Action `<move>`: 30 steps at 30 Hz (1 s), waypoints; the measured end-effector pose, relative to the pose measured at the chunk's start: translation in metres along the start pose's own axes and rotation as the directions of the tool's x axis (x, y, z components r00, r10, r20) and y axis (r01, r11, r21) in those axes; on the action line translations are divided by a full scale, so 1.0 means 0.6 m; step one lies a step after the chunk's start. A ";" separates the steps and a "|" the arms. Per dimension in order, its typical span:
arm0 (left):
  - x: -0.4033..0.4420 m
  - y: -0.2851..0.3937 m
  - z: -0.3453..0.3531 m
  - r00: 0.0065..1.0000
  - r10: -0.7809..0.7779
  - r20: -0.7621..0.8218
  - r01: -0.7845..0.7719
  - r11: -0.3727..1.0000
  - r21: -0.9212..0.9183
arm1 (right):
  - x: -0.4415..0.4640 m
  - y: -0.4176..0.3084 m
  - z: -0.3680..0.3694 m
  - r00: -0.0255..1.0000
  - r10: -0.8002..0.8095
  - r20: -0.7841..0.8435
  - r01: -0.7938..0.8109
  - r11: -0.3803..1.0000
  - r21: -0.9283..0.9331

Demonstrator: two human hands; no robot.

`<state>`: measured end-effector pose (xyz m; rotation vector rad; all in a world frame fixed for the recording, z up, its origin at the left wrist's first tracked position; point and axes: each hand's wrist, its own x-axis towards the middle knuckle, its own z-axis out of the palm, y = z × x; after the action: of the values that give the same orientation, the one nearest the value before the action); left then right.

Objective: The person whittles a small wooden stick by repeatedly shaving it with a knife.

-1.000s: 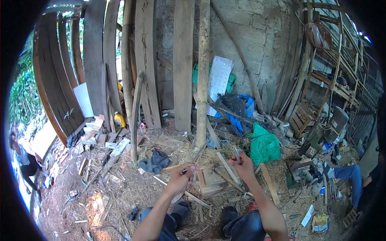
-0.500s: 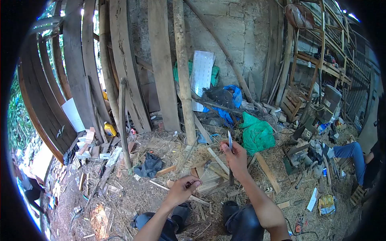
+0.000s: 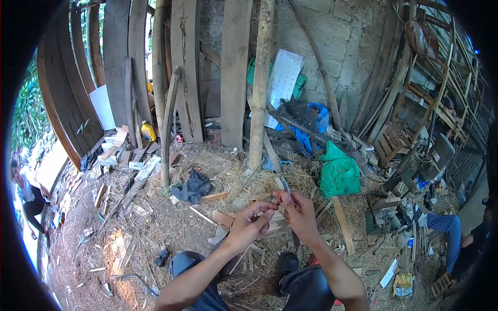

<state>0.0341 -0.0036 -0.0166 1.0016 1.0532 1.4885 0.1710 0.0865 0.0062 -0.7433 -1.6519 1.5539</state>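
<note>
In my right hand (image 3: 301, 216) is a knife (image 3: 286, 185), its blade pointing up and away from me and its dark lower end showing below the palm. My left hand (image 3: 252, 222) is closed in a pinch beside it, the fingertips of both hands almost touching. Between them shows a thin reddish-brown sliver (image 3: 278, 200), held by the left fingers; what it is made of is too small to tell. Both hands are above a pile of wood offcuts and shavings, in front of my knees.
A wooden post (image 3: 258, 103) stands ahead. Around it lie a green sack (image 3: 338, 173), a dark cloth (image 3: 193, 186), a yellow bottle (image 3: 148, 131) and a loose board (image 3: 343, 224). One person's blue-trousered leg (image 3: 445, 228) is at right; another person (image 3: 28, 194) is at far left.
My left hand has risen and moved right to meet the right hand. The knife stays in my right hand. The view has shifted, so the surroundings appear farther right.
</note>
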 end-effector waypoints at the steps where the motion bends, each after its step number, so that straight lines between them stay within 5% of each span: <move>1: -0.001 0.006 -0.001 1.000 -0.001 0.001 0.001 1.000 -0.017 | 0.000 -0.011 0.000 1.000 0.002 -0.031 -0.002 1.000 0.016; 6: -0.012 0.038 -0.003 0.999 -0.046 -0.011 0.045 0.995 -0.084 | 0.011 -0.005 -0.026 0.991 -0.112 -0.070 0.106 0.991 -0.084; 8: -0.013 0.041 -0.008 0.998 -0.057 -0.008 0.056 0.996 -0.073 | 0.009 0.005 -0.024 0.976 -0.218 0.014 0.214 0.939 -0.270; 12: -0.015 0.040 -0.016 0.998 -0.052 0.019 0.054 0.991 -0.120 | -0.014 -0.013 0.000 0.998 -0.070 -0.004 0.066 0.960 -0.272; 14: -0.014 0.041 -0.017 0.999 -0.048 0.016 0.049 0.987 -0.151 | -0.015 -0.007 0.002 0.983 -0.182 0.025 0.169 0.845 -0.507; 17: -0.016 0.043 -0.019 0.998 -0.031 0.046 0.037 0.991 -0.131 | -0.014 -0.003 0.007 0.902 -0.415 0.119 0.403 0.708 -0.580; 20: -0.016 0.034 -0.020 0.997 -0.073 -0.014 0.068 0.971 -0.228 | -0.011 0.000 0.011 0.820 -0.536 0.200 0.538 0.604 -0.588; 24: -0.016 0.033 -0.019 0.995 -0.102 -0.011 0.096 0.964 -0.249 | -0.010 -0.009 0.009 0.878 -0.455 0.148 0.445 0.661 -0.604; 30: -0.011 0.031 -0.027 0.995 -0.090 0.053 0.101 0.960 -0.260 | 0.001 0.005 0.004 0.775 -0.574 0.264 0.585 0.493 -0.644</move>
<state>0.0147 -0.0139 -0.0038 0.7791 0.8370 1.4773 0.1683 0.0860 0.0034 -0.4244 -2.2251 0.4033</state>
